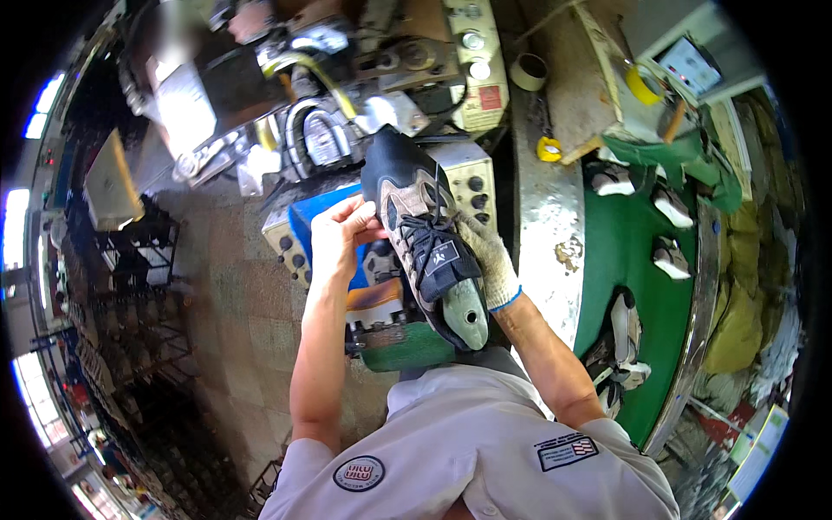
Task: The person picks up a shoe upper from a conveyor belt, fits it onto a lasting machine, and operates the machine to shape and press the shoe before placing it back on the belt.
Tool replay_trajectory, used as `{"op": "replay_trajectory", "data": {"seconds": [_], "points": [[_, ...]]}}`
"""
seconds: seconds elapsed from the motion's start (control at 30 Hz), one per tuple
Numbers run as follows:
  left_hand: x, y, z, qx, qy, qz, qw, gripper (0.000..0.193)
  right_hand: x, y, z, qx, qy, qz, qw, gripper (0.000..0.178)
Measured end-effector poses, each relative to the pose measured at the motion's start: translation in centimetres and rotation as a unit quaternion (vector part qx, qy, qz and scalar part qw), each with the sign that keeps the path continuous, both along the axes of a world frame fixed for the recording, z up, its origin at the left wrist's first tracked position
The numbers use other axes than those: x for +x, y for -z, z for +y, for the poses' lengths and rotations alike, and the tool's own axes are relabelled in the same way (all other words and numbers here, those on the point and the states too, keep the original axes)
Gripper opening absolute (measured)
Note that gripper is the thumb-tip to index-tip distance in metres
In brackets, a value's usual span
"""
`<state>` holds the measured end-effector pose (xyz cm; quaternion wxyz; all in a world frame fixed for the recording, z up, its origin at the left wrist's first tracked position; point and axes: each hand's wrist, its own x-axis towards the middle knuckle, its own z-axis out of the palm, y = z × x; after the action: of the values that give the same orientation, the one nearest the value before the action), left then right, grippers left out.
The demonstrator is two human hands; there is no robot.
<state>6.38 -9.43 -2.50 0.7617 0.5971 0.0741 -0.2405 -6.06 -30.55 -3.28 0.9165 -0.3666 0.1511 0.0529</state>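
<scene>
Right now both hands hold a lasted sneaker toe-up before the press machine: the bare left hand pinches its side, the gloved right hand wraps the other. Seemingly positioning; next needs steady alignment.

Shoe factory: machines, shoe-laden conveyor.
</scene>
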Motion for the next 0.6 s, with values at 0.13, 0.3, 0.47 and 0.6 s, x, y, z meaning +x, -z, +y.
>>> {"op": "replay_trajectory", "data": {"seconds": [0.13, 0.3, 0.47, 0.6], "points": [[0.6, -0.6, 3.0, 0.01, -0.11, -0.021, 0.994, 0.028, 3.4, 0.0, 3.5, 0.031, -0.013, -0.009, 0.999, 0.049], [1.6, -1.8, 5.2, -0.022, -0.187, -0.037, 0.981, 0.05, 6.8, -0.7, 6.6, 0.007, -0.003, 0.01, 1.0, 0.058], [3.5, -0.7, 7.4, -0.067, -0.198, -0.125, 0.97, 0.041, 9.4, -1.8, 9.3, 0.013, 0.014, -0.036, 0.999, 0.058], [5.1, -0.5, 7.1, -0.072, -0.217, -0.096, 0.969, 0.04, 11.4, 0.3, 11.1, 0.072, 0.05, -0.054, 0.995, 0.053]]}}
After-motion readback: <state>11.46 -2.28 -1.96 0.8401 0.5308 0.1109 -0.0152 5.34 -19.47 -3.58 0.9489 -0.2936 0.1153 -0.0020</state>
